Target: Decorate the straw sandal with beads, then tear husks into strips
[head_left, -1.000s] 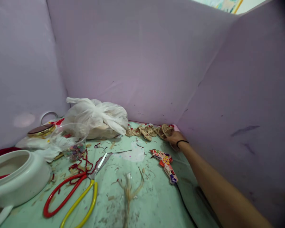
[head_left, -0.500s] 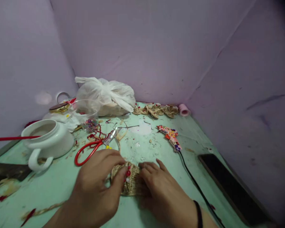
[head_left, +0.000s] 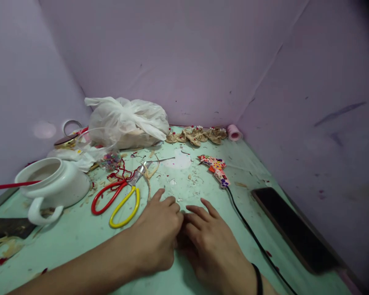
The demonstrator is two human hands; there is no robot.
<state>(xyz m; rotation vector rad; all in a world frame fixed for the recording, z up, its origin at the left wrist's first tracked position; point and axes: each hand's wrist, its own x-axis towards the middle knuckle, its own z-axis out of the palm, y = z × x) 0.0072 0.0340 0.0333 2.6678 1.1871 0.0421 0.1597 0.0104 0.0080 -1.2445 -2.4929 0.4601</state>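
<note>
My left hand [head_left: 161,231] is closed, knuckles up, its thumb and fingertips hidden; I cannot make out what it grips. It meets my right hand [head_left: 210,241], which wears a black band at the wrist. The right hand's fingers curl inward over the spot where the woven straw piece with red and white beads was visible a moment earlier; that piece is now covered by the hands. Left of them lie scissors [head_left: 124,205] with one red and one yellow handle. Beyond the hands rests a flower-patterned glue gun [head_left: 214,169] with a black cord.
A white pot [head_left: 66,184] with a red stick stands at left. Behind are a knotted plastic bag [head_left: 129,125], beaded straw pieces [head_left: 197,135] and a pink spool [head_left: 234,133]. A phone [head_left: 295,229] lies at right. Purple walls surround the green tabletop [head_left: 95,254].
My left hand has turned over and moved right against my right hand, hiding the beaded woven straw piece. The yellow scissor handle has come into sight. The view has shifted slightly.
</note>
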